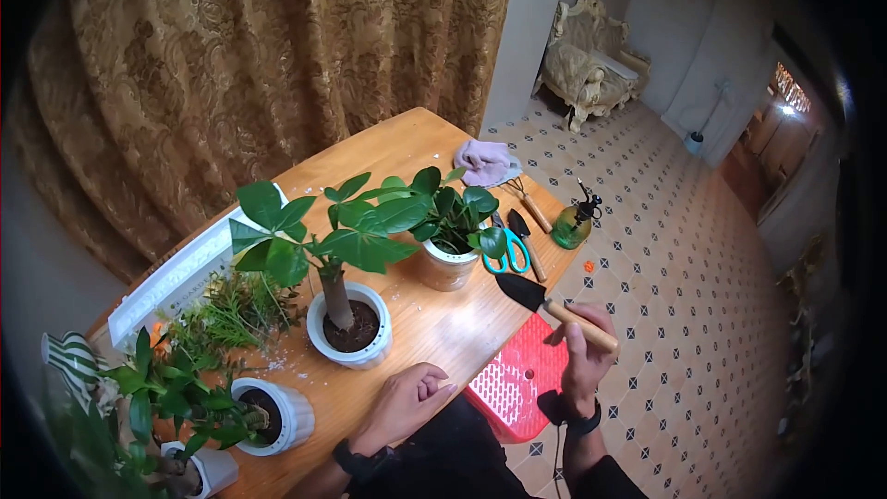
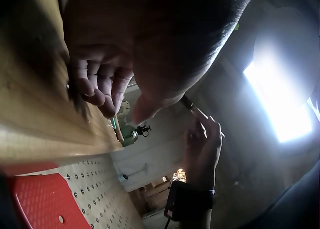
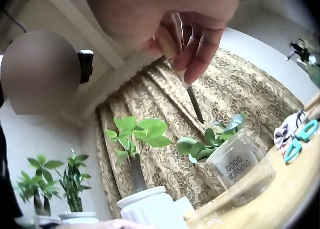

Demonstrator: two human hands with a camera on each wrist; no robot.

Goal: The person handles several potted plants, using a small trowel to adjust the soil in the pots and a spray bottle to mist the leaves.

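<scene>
My right hand [image 1: 589, 360] grips the wooden handle of a small garden trowel [image 1: 556, 310], lifted beyond the table's front edge. Its dark blade [image 3: 196, 105] points away from me, and in the right wrist view it overlaps the leafy plant behind. My left hand [image 1: 404, 404] lies by the table edge with loosely bent fingers and nothing in it. Nearest to it stands a thick-stemmed plant [image 1: 337, 300] in a white pot [image 1: 377, 344] with dark soil. Behind that is a round-leaved plant [image 1: 450, 212] in a clear cup lettered GOOD MORNING [image 3: 240, 166].
Teal-handled scissors [image 1: 519, 254], a second trowel [image 1: 528, 245], a hand rake [image 1: 534, 210], a lilac cloth [image 1: 482, 163] and a green spray bottle [image 1: 571, 228] lie or stand at the right end. Left are more potted plants [image 1: 291, 416], cut greenery [image 1: 236, 310] and a long white box [image 1: 176, 288]. Below is a red stool [image 1: 531, 360].
</scene>
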